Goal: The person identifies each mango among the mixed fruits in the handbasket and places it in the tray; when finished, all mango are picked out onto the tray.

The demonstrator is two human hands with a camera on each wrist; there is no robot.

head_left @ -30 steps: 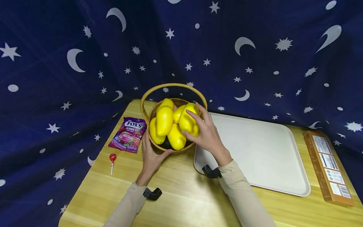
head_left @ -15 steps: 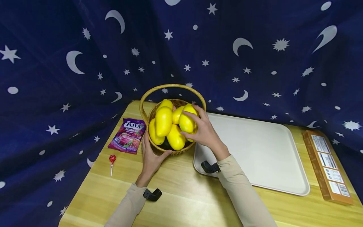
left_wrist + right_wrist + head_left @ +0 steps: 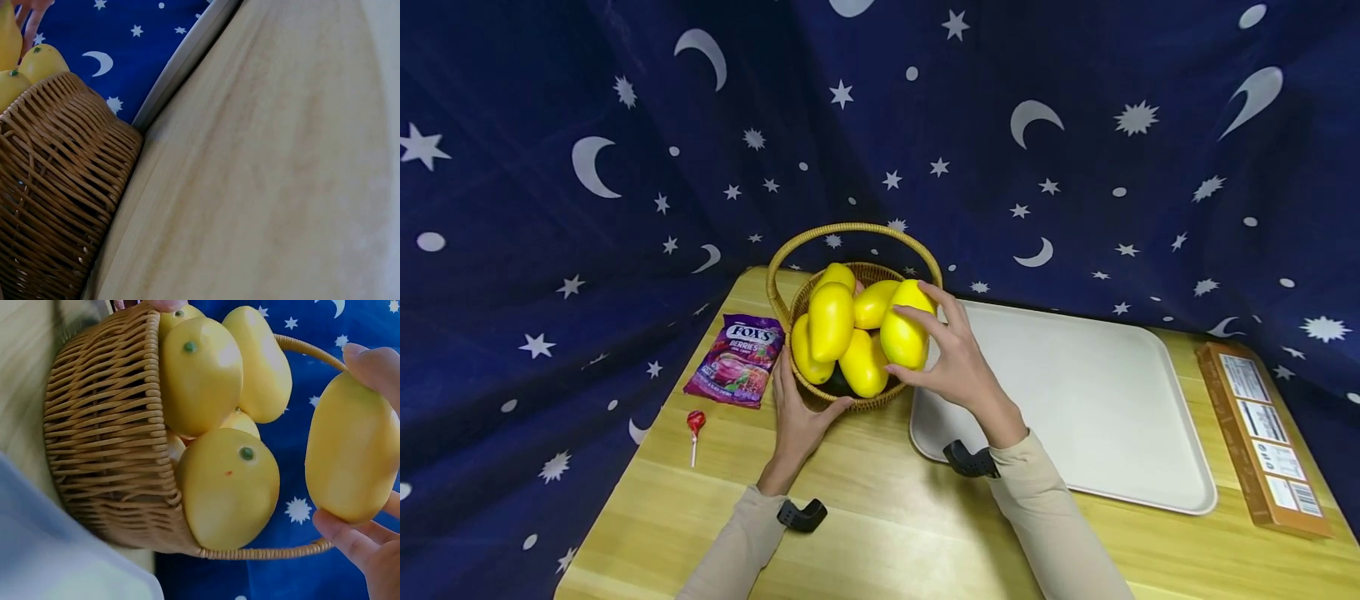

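A yellow mango [image 3: 904, 333] is held by my right hand [image 3: 958, 358], pinched between thumb and fingers at the basket's right side. In the right wrist view this mango [image 3: 350, 450] is apart from the others. The round wicker basket [image 3: 872, 403] with a tall arched handle [image 3: 853, 227] holds several more yellow mangoes [image 3: 831, 321]. Something dark shows low among them. My left hand [image 3: 799, 429] holds the basket at its front left, fingers along the side and thumb at the front rim. In the left wrist view, the woven wall [image 3: 62, 181] stands close by.
A purple Fox's candy bag [image 3: 736, 360] lies left of the basket, with a red lollipop [image 3: 696, 422] nearer me. To the right are a large white tray [image 3: 1075, 400] and a long orange-brown box [image 3: 1262, 442]. A starry blue cloth [image 3: 880, 108] hangs behind the table.
My right hand has lifted the mango off the pile and shifted slightly right and toward me, exposing mangoes beneath. My left hand stays on the basket.
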